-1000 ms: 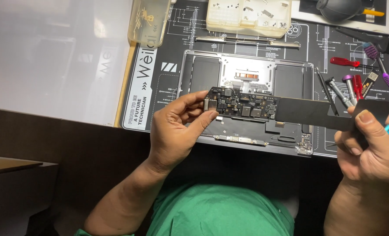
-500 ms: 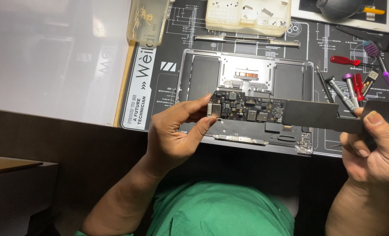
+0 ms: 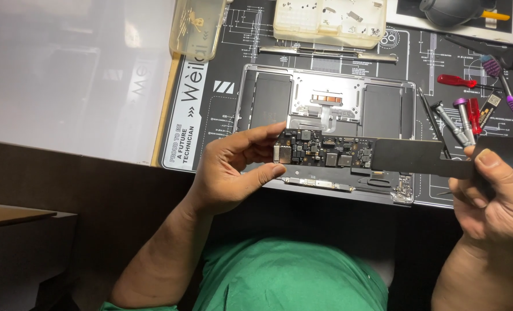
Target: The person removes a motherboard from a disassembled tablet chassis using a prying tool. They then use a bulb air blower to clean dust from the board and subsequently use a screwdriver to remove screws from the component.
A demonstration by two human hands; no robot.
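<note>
**Circuit board held at both ends above open laptop shell**

Circuit board lifted clear of the laptop shell, long axis running left to right, level, hanging over the shell's near edge. Open air under the board; dark table edge and green shirt just below. To the right, crowded: red screwdriver, silver and purple drivers, purple brush lying on the work mat, close behind the board's right end. To the left, bare mat, then a white sheet, well apart. Far side of the shell: metal bar, clear parts tray, yellowish clear case.

Left hand: fingers above, thumb below, closed in a narrow pinch on the board's left end, by the silver connector. Right hand: thumb pressed on the top face of the black right end, fingers curled beneath; closed on the board, partly cut off by the picture edge.
</note>
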